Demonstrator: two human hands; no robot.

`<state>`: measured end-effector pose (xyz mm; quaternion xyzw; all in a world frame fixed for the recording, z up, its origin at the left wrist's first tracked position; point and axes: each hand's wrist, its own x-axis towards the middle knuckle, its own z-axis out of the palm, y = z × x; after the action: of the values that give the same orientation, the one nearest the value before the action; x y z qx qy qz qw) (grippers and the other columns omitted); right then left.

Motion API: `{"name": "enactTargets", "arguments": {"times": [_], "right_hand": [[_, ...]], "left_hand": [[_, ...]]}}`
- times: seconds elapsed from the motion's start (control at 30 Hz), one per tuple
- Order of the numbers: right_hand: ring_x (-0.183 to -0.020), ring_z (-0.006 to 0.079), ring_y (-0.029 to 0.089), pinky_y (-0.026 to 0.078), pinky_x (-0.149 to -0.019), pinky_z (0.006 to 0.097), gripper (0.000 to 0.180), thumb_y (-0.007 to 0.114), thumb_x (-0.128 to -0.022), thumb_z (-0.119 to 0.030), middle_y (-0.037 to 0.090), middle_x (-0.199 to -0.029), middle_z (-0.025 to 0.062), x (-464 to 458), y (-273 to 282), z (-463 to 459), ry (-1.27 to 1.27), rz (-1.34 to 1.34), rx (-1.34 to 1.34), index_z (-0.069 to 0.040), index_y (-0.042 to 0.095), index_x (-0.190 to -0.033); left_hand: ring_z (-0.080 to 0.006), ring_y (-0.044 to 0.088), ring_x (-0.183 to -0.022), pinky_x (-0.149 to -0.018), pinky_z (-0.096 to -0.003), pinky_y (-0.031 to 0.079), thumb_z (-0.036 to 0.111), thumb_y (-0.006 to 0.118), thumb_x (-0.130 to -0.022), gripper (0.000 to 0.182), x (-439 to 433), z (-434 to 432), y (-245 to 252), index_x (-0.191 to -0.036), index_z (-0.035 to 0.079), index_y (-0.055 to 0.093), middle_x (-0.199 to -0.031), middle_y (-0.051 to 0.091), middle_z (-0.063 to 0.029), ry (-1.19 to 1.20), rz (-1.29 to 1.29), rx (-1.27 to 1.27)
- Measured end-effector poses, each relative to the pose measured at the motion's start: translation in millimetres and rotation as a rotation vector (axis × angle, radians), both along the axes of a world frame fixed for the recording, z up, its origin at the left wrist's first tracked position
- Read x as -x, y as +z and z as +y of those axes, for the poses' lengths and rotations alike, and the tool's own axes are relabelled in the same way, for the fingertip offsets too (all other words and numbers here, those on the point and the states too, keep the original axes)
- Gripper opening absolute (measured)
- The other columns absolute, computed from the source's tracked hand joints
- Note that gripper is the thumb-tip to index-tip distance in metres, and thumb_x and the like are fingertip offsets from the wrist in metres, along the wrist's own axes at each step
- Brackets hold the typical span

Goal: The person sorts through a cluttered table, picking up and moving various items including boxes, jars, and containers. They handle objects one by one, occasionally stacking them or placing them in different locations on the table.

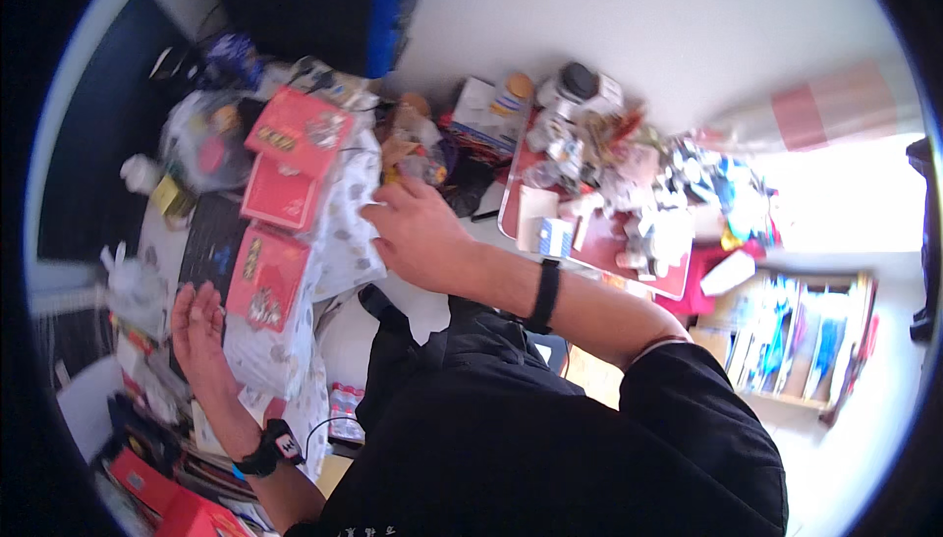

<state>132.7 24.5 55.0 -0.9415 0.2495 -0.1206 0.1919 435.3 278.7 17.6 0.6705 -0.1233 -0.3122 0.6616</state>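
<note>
Three red paper packets or flat boxes lie in a row in front of me on a white patterned cloth (342, 235). The far red packet (300, 130) bears gold and silver printing and overlaps the plainer middle red packet (276, 196). Beside that lies the near red packet (267, 283). My left hand (197, 327) is raised just left of the near packet, palm up and fingers extended, with nothing visible in it. Over the right edge of the cloth hovers my right hand (420, 238), blurred, its fingers loosely bent and apart; I see nothing held there.
A black keyboard (214, 242) lies left of the packets, below a dark monitor (96, 139). Stuffed plastic bags (210, 139) crowd the desk's back. On the right stands a cluttered red table (604, 242), beyond it a shelf (803, 338).
</note>
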Motion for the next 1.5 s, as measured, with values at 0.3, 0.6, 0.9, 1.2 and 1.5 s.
{"name": "enactTargets", "arguments": {"times": [0.3,0.6,0.9,1.2,1.5], "right_hand": [[-0.115,0.0439,0.063,0.052,-0.102,0.0512,0.034,0.074,-0.091,-0.013,0.069,-0.119,0.0199,281,17,1,-0.662,-0.014,-0.202,-0.004,0.069,-0.124],[-0.109,0.0448,0.066,0.053,-0.101,0.0524,0.037,0.071,-0.092,-0.016,0.07,-0.113,0.0236,456,-30,-45,-0.666,-0.113,-0.327,-0.001,0.068,-0.126],[-0.103,0.0402,0.068,0.055,-0.094,0.0492,0.033,0.071,-0.088,-0.012,0.07,-0.103,0.0211,576,-36,-95,-0.713,-0.209,-0.25,0.0,0.066,-0.118],[-0.116,0.0389,0.07,0.056,-0.102,0.0466,0.04,0.075,-0.093,-0.017,0.073,-0.12,0.0214,646,-53,-22,-1.072,-0.251,-0.469,-0.003,0.067,-0.13],[-0.09,0.0161,0.075,0.057,-0.07,0.0269,0.036,0.067,-0.105,-0.025,0.079,-0.114,0.0091,917,-62,-56,-1.675,-0.876,-0.89,-0.007,0.065,-0.137]], "left_hand": [[-0.018,0.066,-0.121,-0.105,-0.0327,0.05,0.018,0.053,-0.114,0.034,160,-164,30,-0.145,0.004,0.057,-0.135,0.069,-0.0104,-0.575,-0.021,0.08],[-0.0152,0.067,-0.113,-0.098,-0.0294,0.052,0.022,0.056,-0.113,0.035,371,-261,50,-0.143,0.004,0.058,-0.128,0.073,-0.0094,-0.692,-0.188,-0.037],[-0.0157,0.068,-0.116,-0.101,-0.0305,0.051,0.018,0.055,-0.113,0.035,541,-334,54,-0.144,0.002,0.056,-0.13,0.072,-0.0101,-1.027,-0.179,-0.057],[-0.0177,0.067,-0.116,-0.104,-0.0315,0.053,0.005,0.052,-0.111,0.03,587,-370,29,-0.14,-0.003,0.054,-0.128,0.071,-0.0145,-1.267,-0.133,-0.106],[-0.0187,0.07,-0.113,-0.1,-0.0328,0.056,0.005,0.054,-0.11,0.032,618,-369,-10,-0.141,-0.005,0.052,-0.126,0.071,-0.0165,-1.342,-0.108,-0.187]]}}
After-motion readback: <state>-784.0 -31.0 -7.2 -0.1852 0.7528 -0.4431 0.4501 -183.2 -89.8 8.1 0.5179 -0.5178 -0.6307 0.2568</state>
